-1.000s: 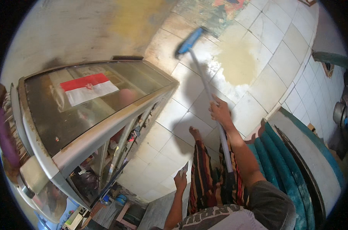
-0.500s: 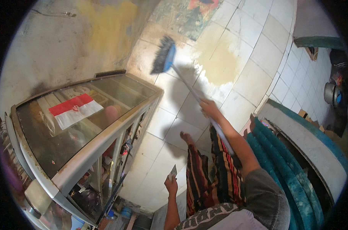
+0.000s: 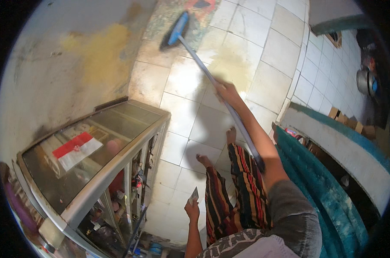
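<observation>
My right hand [image 3: 227,92] is wrapped round the grey handle of a broom [image 3: 202,66], its arm stretched forward. The handle's near end runs back along my forearm. At the far end, the blue broom head with dark bristles lies over a worn, multicoloured patch of floor [image 3: 199,30]. My left hand [image 3: 192,210], low beside my striped trousers, is closed on a thin, pale grey pointed piece [image 3: 194,196]; its exact kind cannot be made out.
A glass-topped display cabinet [image 3: 117,165] with a red and white cloth [image 3: 78,150] stands left, near a stained wall [image 3: 100,56]. White tiles [image 3: 178,107] cover the floor. At right hangs a teal curtain [image 3: 315,185] beside a low ledge [image 3: 332,142]; a metal pot [image 3: 365,81] sits beyond.
The broom head has moved farther away, onto the multicoloured patch, and has turned. My right arm reaches farther forward. A second bare foot shows. My left hand keeps its pointed piece.
</observation>
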`<state>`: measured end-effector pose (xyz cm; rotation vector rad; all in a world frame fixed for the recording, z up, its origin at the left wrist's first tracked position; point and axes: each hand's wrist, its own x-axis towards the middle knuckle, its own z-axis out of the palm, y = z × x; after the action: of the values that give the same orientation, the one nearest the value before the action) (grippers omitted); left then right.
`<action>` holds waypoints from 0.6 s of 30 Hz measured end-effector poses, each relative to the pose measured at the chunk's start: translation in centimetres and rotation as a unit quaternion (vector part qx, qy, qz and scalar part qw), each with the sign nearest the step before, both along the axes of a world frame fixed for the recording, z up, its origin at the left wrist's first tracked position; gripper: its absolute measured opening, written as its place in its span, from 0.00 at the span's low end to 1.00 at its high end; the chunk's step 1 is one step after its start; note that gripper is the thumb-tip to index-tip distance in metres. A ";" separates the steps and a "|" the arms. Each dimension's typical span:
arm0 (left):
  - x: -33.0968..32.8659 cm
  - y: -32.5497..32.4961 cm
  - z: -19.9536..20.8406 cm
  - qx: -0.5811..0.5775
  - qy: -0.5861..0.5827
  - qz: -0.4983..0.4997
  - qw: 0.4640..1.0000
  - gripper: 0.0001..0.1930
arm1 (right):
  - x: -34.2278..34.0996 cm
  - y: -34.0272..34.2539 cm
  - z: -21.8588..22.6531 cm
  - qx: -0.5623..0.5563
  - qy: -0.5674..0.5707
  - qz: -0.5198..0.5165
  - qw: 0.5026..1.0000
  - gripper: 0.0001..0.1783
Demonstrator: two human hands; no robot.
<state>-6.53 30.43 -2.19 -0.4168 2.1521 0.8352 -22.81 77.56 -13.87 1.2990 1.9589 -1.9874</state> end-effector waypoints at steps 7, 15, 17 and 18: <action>2.0 7.9 0.6 -0.026 0.008 -0.041 0.999 0.14 | 8.8 12.8 -7.6 0.004 -0.088 -0.020 0.996 0.18; -0.5 15.6 5.0 -0.004 0.039 -0.072 0.997 0.13 | 17.2 11.8 14.7 -0.135 -0.053 -0.220 0.965 0.21; -2.0 17.9 4.9 -0.017 0.047 -0.120 0.992 0.12 | 14.1 15.2 13.4 -0.049 -0.009 -0.189 0.981 0.21; -2.7 18.9 4.6 -0.031 0.059 -0.159 0.985 0.11 | 11.8 17.8 11.3 -0.032 -0.005 -0.184 0.982 0.19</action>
<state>-9.19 49.34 2.39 -0.0499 2.2793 0.6270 -11.06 95.34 -2.56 1.7560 1.7339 -2.1647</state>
